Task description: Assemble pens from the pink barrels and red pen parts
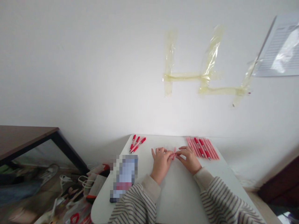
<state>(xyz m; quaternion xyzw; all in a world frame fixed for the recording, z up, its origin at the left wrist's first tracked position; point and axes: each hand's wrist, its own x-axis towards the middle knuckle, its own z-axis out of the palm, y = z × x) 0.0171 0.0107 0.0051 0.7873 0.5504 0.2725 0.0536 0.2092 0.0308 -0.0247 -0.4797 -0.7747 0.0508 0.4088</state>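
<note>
Over the middle of the white table (179,193), my left hand (161,162) and my right hand (190,159) meet at the fingertips. Both pinch a small, thin pink piece (173,154), with one end standing up between them; my fingers cover much of it, so its exact kind is unclear. Just beyond my right hand lies a row of several pink pens or sticks (213,149), with red-and-white pens (202,148) among them. To the left of my left hand, several red-and-pink pens (136,143) lie loosely fanned out near the back edge.
A phone (125,177), blurred out, rests on the table's left side. The white wall (105,77) rises behind, with yellowed tape (205,82) and a paper sheet (277,49). At left stand a dark desk (28,137) and cluttered bags (95,186).
</note>
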